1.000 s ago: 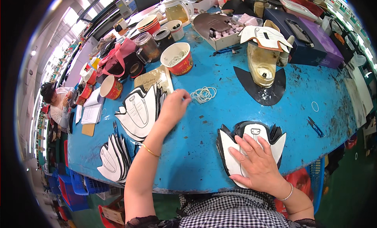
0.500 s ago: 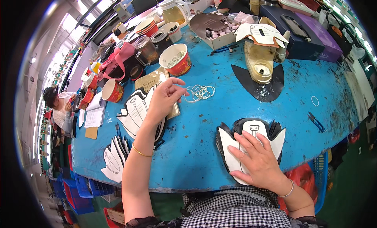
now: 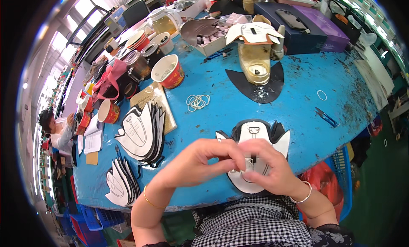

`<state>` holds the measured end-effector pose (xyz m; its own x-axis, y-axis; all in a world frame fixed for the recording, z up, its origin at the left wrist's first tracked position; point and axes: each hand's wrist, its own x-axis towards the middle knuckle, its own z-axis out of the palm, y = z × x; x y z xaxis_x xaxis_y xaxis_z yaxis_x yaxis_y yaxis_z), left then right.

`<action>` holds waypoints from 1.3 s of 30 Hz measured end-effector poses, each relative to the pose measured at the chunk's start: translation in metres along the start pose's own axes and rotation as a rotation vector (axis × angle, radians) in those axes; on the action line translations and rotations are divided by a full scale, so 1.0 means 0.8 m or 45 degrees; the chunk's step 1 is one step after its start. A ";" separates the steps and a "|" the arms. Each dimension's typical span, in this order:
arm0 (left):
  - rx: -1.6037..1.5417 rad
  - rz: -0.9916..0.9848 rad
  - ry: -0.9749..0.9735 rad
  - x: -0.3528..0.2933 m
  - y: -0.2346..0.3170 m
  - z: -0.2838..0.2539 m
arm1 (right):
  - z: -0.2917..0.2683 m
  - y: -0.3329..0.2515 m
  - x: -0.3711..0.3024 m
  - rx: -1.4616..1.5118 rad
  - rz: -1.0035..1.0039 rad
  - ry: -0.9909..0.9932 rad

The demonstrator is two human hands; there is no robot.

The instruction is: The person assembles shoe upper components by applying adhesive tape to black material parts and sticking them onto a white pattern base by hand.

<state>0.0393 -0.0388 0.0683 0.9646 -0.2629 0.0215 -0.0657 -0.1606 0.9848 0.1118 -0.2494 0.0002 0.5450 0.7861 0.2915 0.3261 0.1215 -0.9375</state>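
My left hand (image 3: 203, 160) and my right hand (image 3: 272, 170) meet fingertip to fingertip in front of me. Pinched between them is a thin white rubber band (image 3: 248, 165), partly hidden by the fingers. Beneath the hands lies a stack of white and black cut shoe pieces (image 3: 254, 130), with a drawn outline on the top one. Farther off, a small heap of loose rubber bands (image 3: 198, 102) rests on the blue table (image 3: 187, 132). To the left are two more stacks of such pieces, a larger one (image 3: 138, 130) and a smaller one (image 3: 119, 185).
A red paper tub (image 3: 174, 78) contains rubber bands. Blue thread snips (image 3: 326, 117) and one loose band (image 3: 321, 95) lie at the right. A tape dispenser (image 3: 254, 61) stands on a black piece (image 3: 272, 91). At far left sits another person (image 3: 59, 130).
My left hand has come from beside the rubber band heap to the near stack. My right hand has lifted off that stack, and both now pinch a band. The view has shifted slightly.
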 end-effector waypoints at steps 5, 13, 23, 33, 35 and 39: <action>1.142 0.301 0.471 0.009 -0.032 0.020 | 0.006 0.003 -0.018 0.308 0.146 0.214; -0.222 -0.422 0.387 0.033 -0.022 0.048 | 0.036 -0.001 -0.049 0.262 0.070 -0.146; 0.534 -0.182 0.388 0.079 -0.113 0.026 | 0.042 0.006 -0.037 0.370 0.371 0.155; 0.150 -0.946 -0.286 0.107 -0.095 -0.015 | 0.043 0.011 -0.032 0.156 0.192 0.122; 0.033 -0.988 -0.310 0.109 -0.089 -0.011 | 0.043 0.015 -0.032 0.152 0.181 0.132; -0.152 -0.848 -0.235 0.098 -0.076 -0.004 | 0.044 0.017 -0.037 0.154 0.168 0.088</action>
<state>0.1197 -0.0467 0.0105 0.7300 -0.3039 -0.6121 0.5629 -0.2406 0.7908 0.0725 -0.2498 -0.0278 0.6298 0.7573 0.1727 0.1553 0.0950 -0.9833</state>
